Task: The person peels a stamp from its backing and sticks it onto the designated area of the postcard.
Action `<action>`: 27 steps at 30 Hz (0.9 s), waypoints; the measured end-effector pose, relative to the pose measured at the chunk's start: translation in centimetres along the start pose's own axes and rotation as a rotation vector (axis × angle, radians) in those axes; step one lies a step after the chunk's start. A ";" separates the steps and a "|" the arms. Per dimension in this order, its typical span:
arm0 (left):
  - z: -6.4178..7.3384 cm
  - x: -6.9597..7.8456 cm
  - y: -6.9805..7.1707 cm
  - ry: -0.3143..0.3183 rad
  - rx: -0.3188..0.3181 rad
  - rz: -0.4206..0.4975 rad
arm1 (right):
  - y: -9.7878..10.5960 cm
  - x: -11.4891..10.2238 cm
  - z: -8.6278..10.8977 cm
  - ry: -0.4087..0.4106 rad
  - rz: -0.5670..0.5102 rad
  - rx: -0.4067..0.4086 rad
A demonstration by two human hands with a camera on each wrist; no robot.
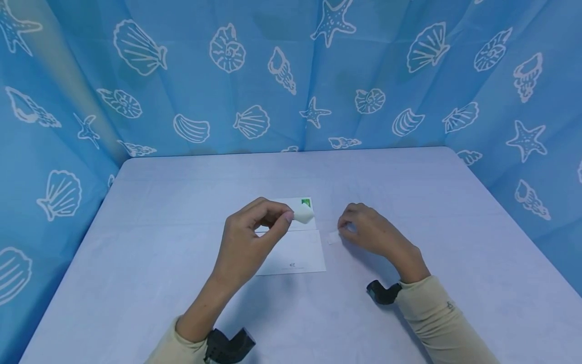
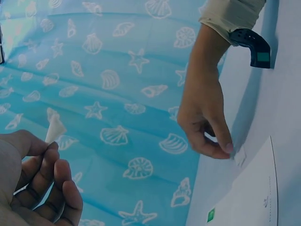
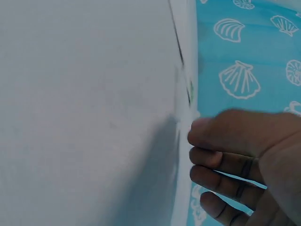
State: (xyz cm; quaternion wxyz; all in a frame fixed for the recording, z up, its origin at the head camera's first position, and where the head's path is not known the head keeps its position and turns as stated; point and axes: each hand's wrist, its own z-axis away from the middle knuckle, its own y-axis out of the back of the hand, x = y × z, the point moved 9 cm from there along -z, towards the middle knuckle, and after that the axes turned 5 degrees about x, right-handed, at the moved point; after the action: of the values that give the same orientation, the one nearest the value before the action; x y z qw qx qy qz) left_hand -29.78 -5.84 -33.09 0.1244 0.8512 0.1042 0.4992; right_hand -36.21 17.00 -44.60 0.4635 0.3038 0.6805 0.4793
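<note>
Between thumb and index finger, my left hand [image 1: 247,237] pinches a small pale piece of paper [image 1: 303,214], raised in front of the stationery. It looks like a pointed white scrap [image 2: 56,128] in the left wrist view. My right hand [image 1: 370,230] is low over the table, its thumb and index fingertips pinched at a small white piece [image 1: 334,238]. White stationery [image 1: 291,253] lies flat beneath the left hand, a dark line running across it. It bears a green stamp [image 1: 306,202] at its upper right and small dark print on the lower half. The left hand hides its left part.
A pale cloth covers the table [image 1: 182,202]. Behind and beside it hangs a blue curtain [image 1: 273,76] with white shells and starfish. Black wrist cameras [image 1: 383,292] sit at both cuffs.
</note>
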 end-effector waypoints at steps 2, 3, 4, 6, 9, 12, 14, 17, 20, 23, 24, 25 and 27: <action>0.0 -0.1 0.0 0.003 0.000 -0.003 | 1.3 -0.5 0.0 0.033 0.021 0.086; 0.0 -0.1 0.0 0.004 0.000 -0.003 | 2.1 -0.9 0.0 0.054 0.026 0.141; 0.0 -0.1 0.0 0.005 0.001 -0.004 | 3.1 -1.4 0.1 0.084 0.015 0.205; -0.1 -0.2 0.0 0.005 0.004 -0.008 | 5.1 -2.6 0.4 0.130 -0.052 0.327; -0.1 -0.2 -0.1 0.001 0.011 -0.012 | 7.1 -4.1 1.0 0.150 -0.278 0.401; -0.1 -0.3 0.0 -0.007 0.024 -0.015 | 7.6 -5.5 1.2 0.115 -0.627 0.323; -0.1 -0.2 -0.1 -0.021 0.033 -0.023 | 7.4 -6.3 1.5 0.079 -0.834 0.248; 0.0 0.0 -0.1 -0.056 0.047 -0.040 | 7.0 -7.3 1.8 0.042 -1.021 0.176; 0.1 0.5 -0.1 -0.145 0.065 -0.058 | 6.1 -8.1 1.9 -0.002 -1.151 0.087; 0.5 1.8 -0.2 -0.331 0.072 -0.102 | 4.7 -9.2 2.0 -0.053 -1.324 -0.073; 0.7 2.4 -0.3 -0.413 0.072 -0.128 | 4.2 -9.5 2.1 -0.066 -1.381 -0.128; 0.9 3.0 -0.4 -0.493 0.072 -0.155 | 3.8 -9.8 2.1 -0.075 -1.430 -0.177; 1.5 4.0 -0.8 -0.631 0.068 -0.202 | 3.3 -10.2 2.3 -0.084 -1.502 -0.243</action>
State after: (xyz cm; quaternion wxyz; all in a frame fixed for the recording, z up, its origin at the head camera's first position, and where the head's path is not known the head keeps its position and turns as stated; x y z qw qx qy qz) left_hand -26.65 -4.04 -30.78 0.1708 0.9528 0.1611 0.1923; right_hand -30.29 10.26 -38.26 0.7209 -0.2762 0.6285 0.0948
